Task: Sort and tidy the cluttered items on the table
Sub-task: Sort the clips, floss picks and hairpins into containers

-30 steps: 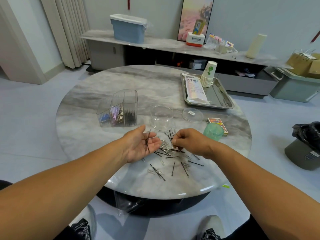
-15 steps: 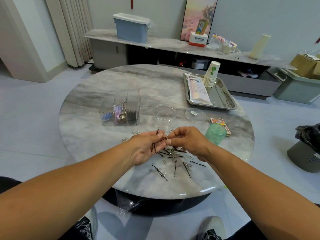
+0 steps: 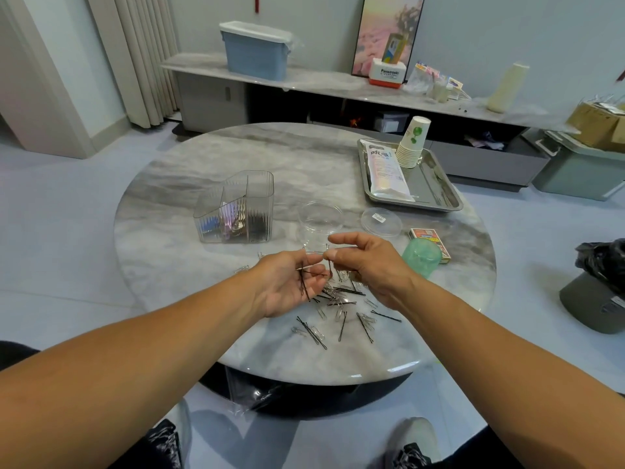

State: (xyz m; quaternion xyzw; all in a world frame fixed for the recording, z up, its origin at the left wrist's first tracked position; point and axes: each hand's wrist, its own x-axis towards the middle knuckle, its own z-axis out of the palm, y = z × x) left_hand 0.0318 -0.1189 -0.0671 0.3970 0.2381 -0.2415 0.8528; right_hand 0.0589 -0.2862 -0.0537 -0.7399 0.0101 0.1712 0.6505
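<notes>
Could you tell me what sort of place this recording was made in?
Probably a home living room: a round marble coffee table, a long low media console against the wall with a framed picture leaning on it, and curtains at the left.

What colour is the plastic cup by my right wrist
Translucent green; the cup shows best in the head view, beside the right hand.

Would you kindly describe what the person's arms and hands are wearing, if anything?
Nothing shows on either: the left hand and right hand are bare, without gloves, and both forearms are uncovered up to the frame edge, with no sleeve, watch or bracelet in view. No rings are visible.
</notes>
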